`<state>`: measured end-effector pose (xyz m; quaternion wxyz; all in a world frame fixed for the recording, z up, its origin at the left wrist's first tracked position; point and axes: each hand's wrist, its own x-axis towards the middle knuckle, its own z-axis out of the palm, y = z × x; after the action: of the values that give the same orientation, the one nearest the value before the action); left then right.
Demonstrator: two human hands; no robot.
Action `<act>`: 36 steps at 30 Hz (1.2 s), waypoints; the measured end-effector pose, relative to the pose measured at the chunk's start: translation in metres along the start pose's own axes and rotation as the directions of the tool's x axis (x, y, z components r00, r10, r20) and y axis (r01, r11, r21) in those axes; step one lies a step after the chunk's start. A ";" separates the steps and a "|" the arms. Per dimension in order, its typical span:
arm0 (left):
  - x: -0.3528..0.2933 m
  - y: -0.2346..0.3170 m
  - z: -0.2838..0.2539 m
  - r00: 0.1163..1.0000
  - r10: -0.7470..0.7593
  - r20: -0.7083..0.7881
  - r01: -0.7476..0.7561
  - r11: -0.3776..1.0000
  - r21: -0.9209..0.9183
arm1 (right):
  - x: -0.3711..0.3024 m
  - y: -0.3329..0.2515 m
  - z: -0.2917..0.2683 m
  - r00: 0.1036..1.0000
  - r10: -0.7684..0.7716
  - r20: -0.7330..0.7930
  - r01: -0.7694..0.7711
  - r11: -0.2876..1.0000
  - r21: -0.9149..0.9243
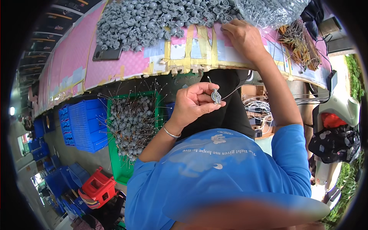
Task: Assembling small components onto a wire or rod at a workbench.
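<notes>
Head view: my left hand (188,104) pinches a grey part (216,96). Clear plastic (272,13) crowds my right hand (244,39); its hold I cannot tell.

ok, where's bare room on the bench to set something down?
Bare: the pink tabletop left of the dark phone, and the taped strip in front of the grey parts pile, left of the right hand. Crowded: the back, under pile and clear plastic bag, and the right end, at the wire bundle.
</notes>
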<state>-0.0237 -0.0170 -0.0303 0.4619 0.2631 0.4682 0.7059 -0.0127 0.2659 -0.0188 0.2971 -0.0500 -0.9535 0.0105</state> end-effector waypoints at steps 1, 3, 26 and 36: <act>-0.001 0.000 0.001 1.000 -0.001 -0.001 0.001 1.000 -0.001 | -0.002 -0.002 -0.002 0.999 -0.029 0.022 0.029 0.999 0.016; -0.002 0.001 0.003 0.999 0.039 -0.028 -0.037 0.997 0.070 | -0.003 -0.007 -0.003 0.997 0.009 0.073 -0.006 0.999 -0.048; -0.026 0.009 0.028 0.923 0.370 -0.103 -0.236 0.757 0.609 | -0.112 -0.137 -0.107 0.877 0.312 0.365 -0.458 0.317 0.831; -0.022 0.011 0.032 0.815 0.574 0.084 -0.363 0.392 0.845 | -0.111 -0.131 -0.094 0.793 0.343 0.503 -0.557 0.074 0.827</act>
<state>0.0070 -0.0248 -0.0060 0.0054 0.4900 0.6979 0.5223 0.1196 0.1234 0.0024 0.1593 -0.1504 -0.6979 0.6818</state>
